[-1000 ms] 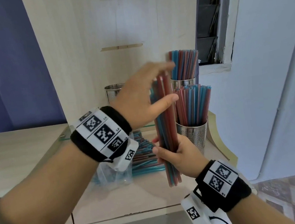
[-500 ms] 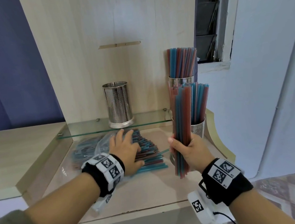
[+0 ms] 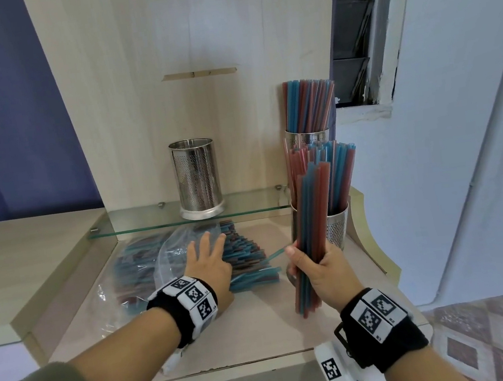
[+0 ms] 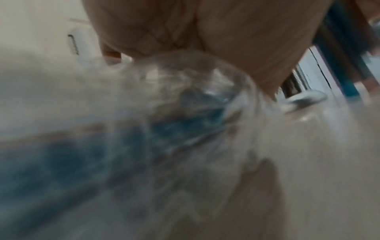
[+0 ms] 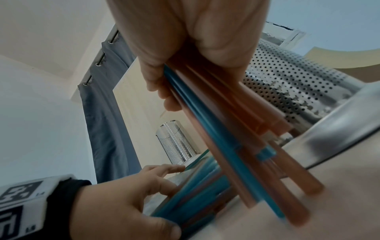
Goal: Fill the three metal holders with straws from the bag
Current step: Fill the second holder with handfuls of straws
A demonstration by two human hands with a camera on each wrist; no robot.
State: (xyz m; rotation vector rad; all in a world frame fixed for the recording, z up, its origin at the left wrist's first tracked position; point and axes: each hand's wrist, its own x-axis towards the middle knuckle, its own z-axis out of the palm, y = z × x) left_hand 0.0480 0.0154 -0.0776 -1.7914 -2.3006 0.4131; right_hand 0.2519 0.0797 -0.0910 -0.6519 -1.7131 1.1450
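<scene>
My right hand [image 3: 320, 268] grips a bundle of red and blue straws [image 3: 309, 215] upright, just left of the front metal holder [image 3: 338, 227], which is packed with straws. Behind it, a second holder [image 3: 306, 136] is also full of straws. An empty perforated holder [image 3: 197, 177] stands on the glass shelf [image 3: 141, 226]. My left hand [image 3: 208, 259] lies with fingers spread on the loose straws [image 3: 248, 253] spilling from the clear plastic bag [image 3: 146, 265], thumb beside their near ends. The right wrist view shows the gripped bundle [image 5: 226, 129] and the left hand [image 5: 127, 199].
The straws lie on a wooden counter [image 3: 260, 330] under the glass shelf, backed by a wooden panel [image 3: 195, 40]. A blue curtain [image 3: 9, 108] hangs at the left and a white wall [image 3: 457, 135] stands at the right. The left wrist view is blurred, showing bag plastic [image 4: 185, 100].
My left hand has left the top of the bundle and dropped onto the straws at the bag. My right hand still holds the bundle upright, now lower and nearer the front holder.
</scene>
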